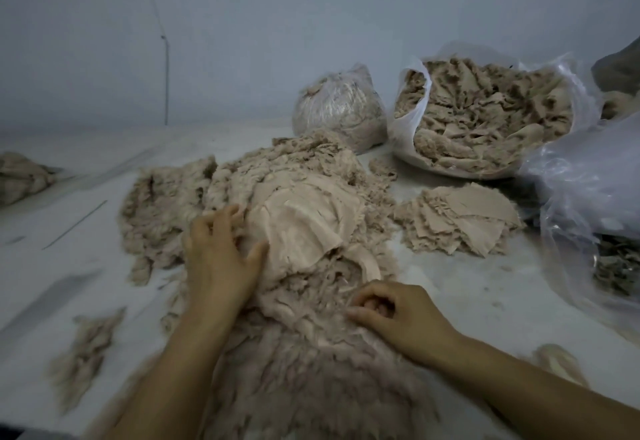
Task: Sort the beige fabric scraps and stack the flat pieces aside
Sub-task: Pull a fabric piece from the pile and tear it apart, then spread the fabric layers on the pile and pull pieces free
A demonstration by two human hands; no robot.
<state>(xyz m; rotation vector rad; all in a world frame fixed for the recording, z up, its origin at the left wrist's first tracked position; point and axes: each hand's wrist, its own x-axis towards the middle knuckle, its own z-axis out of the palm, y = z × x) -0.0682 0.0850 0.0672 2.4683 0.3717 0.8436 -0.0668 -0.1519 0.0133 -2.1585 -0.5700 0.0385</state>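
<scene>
Both hands (221,259) (391,315) on scrap pile (311,370)

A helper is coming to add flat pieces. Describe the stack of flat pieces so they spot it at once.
Start at the big open plastic bag of scraps at the back right. Just in front of it lies the stack of flat pieces. Unlike the fluffy main pile, it shows smooth, layered sheets.

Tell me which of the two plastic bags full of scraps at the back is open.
The larger bag, right of the smaller one, is open: its mouth gapes and the beige scraps inside show. The smaller bag is closed around its contents.
</scene>
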